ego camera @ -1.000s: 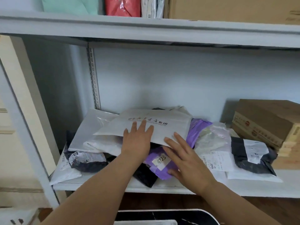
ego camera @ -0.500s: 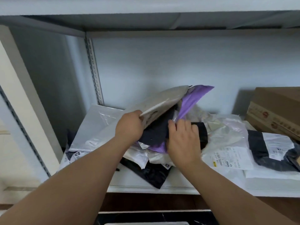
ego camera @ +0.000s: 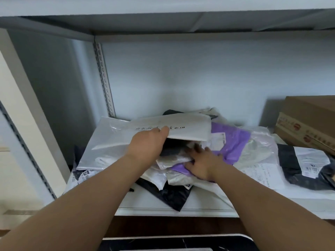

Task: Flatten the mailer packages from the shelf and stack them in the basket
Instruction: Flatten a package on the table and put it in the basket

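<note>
A heap of mailer packages lies on the white shelf (ego camera: pixel 181 209). On top is a white mailer (ego camera: pixel 188 129) with black lettering. My left hand (ego camera: pixel 148 144) grips its front edge, thumb on top and fingers underneath. Below it lie a purple mailer (ego camera: pixel 233 144), a black one (ego camera: pixel 172 194) hanging over the shelf's front edge, and several crumpled white ones. My right hand (ego camera: pixel 201 163) rests with spread fingers on the purple mailer and a small white packet (ego camera: pixel 172 160). The dark rim of the basket (ego camera: pixel 181 240) shows at the bottom edge.
A large grey-white mailer (ego camera: pixel 108 142) lies at the left of the heap. At the right sit clear bags, a black package with a white label (ego camera: pixel 308 163) and a brown cardboard box (ego camera: pixel 308 122). A slotted metal upright (ego camera: pixel 103 78) stands at the back left.
The white mailer, tilted up half a second ago, has come back down nearly flat. My right hand has drawn back from the black packet and now lies lower on the purple mailer.
</note>
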Motion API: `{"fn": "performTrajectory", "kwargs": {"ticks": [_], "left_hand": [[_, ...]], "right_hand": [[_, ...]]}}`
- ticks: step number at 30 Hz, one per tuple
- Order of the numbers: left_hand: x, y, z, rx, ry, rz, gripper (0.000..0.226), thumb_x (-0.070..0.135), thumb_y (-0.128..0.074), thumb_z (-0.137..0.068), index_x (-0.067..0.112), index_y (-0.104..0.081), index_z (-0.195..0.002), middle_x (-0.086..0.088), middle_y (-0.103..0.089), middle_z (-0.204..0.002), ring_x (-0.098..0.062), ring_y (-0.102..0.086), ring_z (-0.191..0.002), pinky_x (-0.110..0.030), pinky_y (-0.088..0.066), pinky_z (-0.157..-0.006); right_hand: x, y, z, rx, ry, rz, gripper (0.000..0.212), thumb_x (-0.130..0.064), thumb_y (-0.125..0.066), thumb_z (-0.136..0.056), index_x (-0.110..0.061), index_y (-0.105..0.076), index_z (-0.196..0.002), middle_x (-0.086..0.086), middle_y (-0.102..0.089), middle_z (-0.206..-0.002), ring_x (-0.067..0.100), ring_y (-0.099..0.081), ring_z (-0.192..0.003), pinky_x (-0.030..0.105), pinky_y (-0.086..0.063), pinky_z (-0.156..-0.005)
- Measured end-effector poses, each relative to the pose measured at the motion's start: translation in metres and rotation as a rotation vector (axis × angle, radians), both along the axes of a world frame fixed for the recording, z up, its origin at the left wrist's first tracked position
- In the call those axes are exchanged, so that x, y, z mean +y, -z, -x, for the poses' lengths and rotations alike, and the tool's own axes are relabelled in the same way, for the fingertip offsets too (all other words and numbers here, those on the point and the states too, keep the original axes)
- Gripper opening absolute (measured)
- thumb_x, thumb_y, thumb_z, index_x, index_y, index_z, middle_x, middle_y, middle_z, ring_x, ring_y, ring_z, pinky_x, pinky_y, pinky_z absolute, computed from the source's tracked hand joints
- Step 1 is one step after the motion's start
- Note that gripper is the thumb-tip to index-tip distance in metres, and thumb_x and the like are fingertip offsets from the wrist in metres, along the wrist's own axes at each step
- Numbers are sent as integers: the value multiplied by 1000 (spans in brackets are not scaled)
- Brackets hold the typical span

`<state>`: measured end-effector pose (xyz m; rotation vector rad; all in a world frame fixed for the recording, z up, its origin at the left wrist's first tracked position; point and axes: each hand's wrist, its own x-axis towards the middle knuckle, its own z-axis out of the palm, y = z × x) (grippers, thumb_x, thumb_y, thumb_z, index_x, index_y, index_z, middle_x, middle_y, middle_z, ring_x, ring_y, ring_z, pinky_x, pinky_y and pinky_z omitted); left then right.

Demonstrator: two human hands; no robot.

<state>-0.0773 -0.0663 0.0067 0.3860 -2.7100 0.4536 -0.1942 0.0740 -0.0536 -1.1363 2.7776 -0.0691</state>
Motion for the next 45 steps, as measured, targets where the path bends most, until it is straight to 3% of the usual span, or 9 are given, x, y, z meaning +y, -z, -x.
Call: {"fn": "performTrajectory", "kwargs": {"ticks": [10, 15, 17, 20, 26, 31, 37, 42, 45], "left_hand": [[-58, -22, -35, 739, -158, -523, 28, -5, -38, -93, 4, -55, -112, -10, -50, -79, -32, -48, -71, -35, -34, -63], [-55, -43, -58, 896, -125, -562, 23, -1, -38, -96, 1, -57, -109, -7, -48, -77, -23, -37, -63, -23, -20, -54], [-56, -53, -71, 955, -150, -638, 21, 4, -37, -98, 3, -56, -107, -9, -51, -79, -22, -41, -64, -23, -22, -54], [-53, -71, -97, 1049, -195, -769, 21, 8, -39, -99, 4, -55, -112, -11, -57, -94, -24, -47, -79, -27, -34, -66], [-51, -76, -171, 1081, -244, -920, 11, 11, -47, -96, 6, -56, -101, -7, -58, -89, -30, -55, -87, -30, -36, -71], [-46, -75, -242, 1054, -244, -1072, 11, 10, -50, -94, 9, -58, -102, -8, -63, -96, -27, -56, -85, -32, -43, -65], [-24, -48, -309, 947, -130, -1588, 22, 3, -47, -97, 17, -62, -102, -3, -72, -95, -21, -69, -85, -36, -54, -70], [6, 4, -315, 932, -138, -1915, 22, -2, -45, -96, 9, -63, -103, -4, -75, -84, -20, -72, -71, -32, -59, -55], [22, 49, -312, 895, -223, -2023, 26, -4, -53, -92, 7, -59, -115, -13, -71, -106, -33, -69, -91, -45, -58, -73]], "right_hand": [[2, 22, 4, 5, -2, -103, 56, -54, -28, -95, -36, -27, -148, -4, -25, -153, 28, -21, -138, 62, -23, -107], [12, -3, 3, 103, 137, 163, 28, -24, -47, -91, -12, -64, -110, 9, -61, -118, 27, -55, -109, 34, -47, -82], [22, -15, -2, 154, 310, 273, 17, -11, -49, -88, -8, -66, -90, 10, -64, -98, 28, -61, -96, 26, -41, -68], [33, -38, -19, 188, 366, 426, 22, -10, -48, -92, -8, -67, -104, 11, -64, -108, 28, -60, -102, 27, -40, -72], [38, -76, -77, -13, 223, 706, 57, -45, -61, -89, -13, -50, -135, 8, -55, -134, 25, -51, -122, 32, -40, -96], [38, -100, -134, -122, 114, 786, 82, -49, -73, -78, -14, -39, -144, 5, -45, -145, 22, -42, -132, 31, -34, -104], [33, -107, -194, -538, 33, 872, 103, -56, -83, -61, -21, -36, -146, -7, -47, -140, 16, -48, -127, 36, -40, -106], [54, -86, -218, -591, 49, 956, 52, -22, -85, -70, -21, -57, -114, -8, -63, -102, 10, -61, -90, 24, -49, -70], [79, -58, -221, -462, 83, 823, 48, -18, -81, -74, -24, -51, -112, -7, -56, -101, 15, -55, -93, 28, -41, -73]]}}
